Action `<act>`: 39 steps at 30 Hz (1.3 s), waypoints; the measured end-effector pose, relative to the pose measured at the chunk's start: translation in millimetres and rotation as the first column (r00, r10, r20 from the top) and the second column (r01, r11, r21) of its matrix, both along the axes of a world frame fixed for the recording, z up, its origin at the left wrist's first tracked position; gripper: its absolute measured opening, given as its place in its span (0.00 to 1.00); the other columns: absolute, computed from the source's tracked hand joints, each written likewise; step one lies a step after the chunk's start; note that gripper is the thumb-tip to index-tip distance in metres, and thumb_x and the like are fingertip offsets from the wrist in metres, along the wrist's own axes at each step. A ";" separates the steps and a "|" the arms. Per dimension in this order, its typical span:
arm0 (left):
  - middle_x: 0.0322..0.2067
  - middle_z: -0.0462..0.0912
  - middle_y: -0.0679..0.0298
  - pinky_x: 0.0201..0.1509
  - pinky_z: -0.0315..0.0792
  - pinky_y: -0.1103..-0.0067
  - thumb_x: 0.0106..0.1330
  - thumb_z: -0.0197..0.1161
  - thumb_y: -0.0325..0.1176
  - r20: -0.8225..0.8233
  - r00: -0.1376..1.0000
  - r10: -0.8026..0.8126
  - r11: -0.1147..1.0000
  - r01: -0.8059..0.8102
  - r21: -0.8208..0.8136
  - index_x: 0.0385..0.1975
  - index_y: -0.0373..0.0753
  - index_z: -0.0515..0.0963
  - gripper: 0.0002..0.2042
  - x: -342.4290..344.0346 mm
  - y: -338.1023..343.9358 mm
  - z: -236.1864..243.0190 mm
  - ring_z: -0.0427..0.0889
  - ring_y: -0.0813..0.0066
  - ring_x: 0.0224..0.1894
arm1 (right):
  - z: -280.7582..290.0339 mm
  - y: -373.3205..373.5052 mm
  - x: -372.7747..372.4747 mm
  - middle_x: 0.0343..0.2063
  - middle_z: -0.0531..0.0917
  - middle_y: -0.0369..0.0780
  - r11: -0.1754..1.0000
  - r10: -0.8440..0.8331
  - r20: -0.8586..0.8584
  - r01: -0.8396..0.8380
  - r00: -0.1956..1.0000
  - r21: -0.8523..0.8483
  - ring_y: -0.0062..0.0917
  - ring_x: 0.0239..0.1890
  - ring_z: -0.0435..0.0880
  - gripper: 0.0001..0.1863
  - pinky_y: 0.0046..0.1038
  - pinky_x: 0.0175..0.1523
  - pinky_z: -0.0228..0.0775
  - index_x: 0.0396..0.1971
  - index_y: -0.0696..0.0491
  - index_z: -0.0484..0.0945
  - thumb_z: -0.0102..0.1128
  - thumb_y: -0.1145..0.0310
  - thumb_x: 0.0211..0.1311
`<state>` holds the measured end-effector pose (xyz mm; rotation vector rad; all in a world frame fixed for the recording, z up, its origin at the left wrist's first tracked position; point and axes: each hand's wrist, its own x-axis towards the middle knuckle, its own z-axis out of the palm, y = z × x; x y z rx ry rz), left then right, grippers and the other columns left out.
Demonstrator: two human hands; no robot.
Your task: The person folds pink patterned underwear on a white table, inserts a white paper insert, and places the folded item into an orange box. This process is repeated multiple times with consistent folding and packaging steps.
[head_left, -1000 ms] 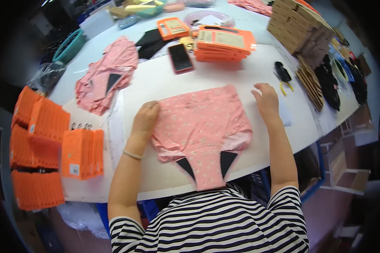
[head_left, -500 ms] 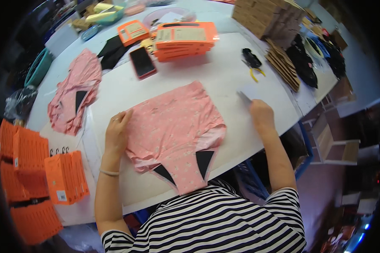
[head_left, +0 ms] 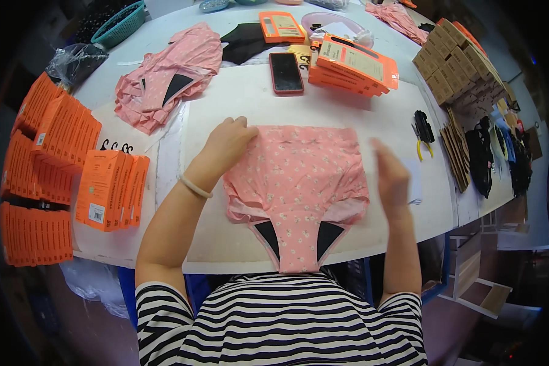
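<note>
A pair of pink floral underpants (head_left: 299, 177) lies spread on the white board in front of me, waistband away from me and crotch at the near edge. Dark panels show beside both leg openings. My left hand (head_left: 229, 145) is at the waistband's left corner, its fingers curled and closed on the fabric. My right hand (head_left: 391, 180) hovers just beside the right edge of the underpants, holding nothing, fingers stretched out and slightly blurred. A white piece of paper (head_left: 415, 182) lies right beside that hand, partly hidden by it.
More pink underpants (head_left: 168, 79) lie crumpled at the far left. Stacked orange boxes (head_left: 55, 140) line the left side, with others (head_left: 354, 67) at the back. A phone (head_left: 285, 73), yellow-handled snips (head_left: 424, 134) and stacked brown cartons (head_left: 457, 61) sit around the board (head_left: 226, 91).
My right hand has let go of the white paper and come in toward the underpants. My left hand has moved to the waistband corner. The underpants now lie straighter, and the view has shifted.
</note>
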<state>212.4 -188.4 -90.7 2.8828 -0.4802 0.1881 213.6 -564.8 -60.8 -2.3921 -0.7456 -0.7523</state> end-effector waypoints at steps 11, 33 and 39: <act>0.36 0.82 0.54 0.48 0.76 0.66 0.54 0.73 0.28 0.061 0.998 -0.004 0.978 0.016 -0.208 0.33 0.34 0.82 0.09 31.4 -0.6 -13.4 0.81 0.55 0.42 | -52.4 98.5 -13.6 0.53 0.85 0.45 0.879 0.294 -0.006 -0.273 0.956 -0.391 0.38 0.55 0.85 0.19 0.38 0.57 0.79 0.51 0.55 0.81 0.62 0.74 0.59; 0.37 0.79 0.57 0.44 0.78 0.68 0.59 0.64 0.25 0.190 0.981 0.043 0.999 -0.040 -0.019 0.37 0.34 0.77 0.08 -27.0 -25.3 -5.5 0.82 0.59 0.42 | -30.6 28.6 69.8 0.38 0.80 0.37 0.948 -0.002 -0.135 -0.041 0.991 -0.316 0.35 0.47 0.78 0.06 0.38 0.51 0.67 0.34 0.51 0.82 0.67 0.75 0.56; 0.38 0.80 0.55 0.47 0.76 0.68 0.52 0.77 0.45 0.155 0.988 0.019 0.995 -0.003 -0.099 0.44 0.34 0.78 0.26 -57.9 -37.6 -4.2 0.81 0.58 0.44 | -42.4 11.2 34.7 0.42 0.82 0.34 0.961 0.033 -0.108 -0.061 0.994 -0.269 0.31 0.51 0.78 0.09 0.36 0.54 0.65 0.36 0.50 0.83 0.65 0.77 0.54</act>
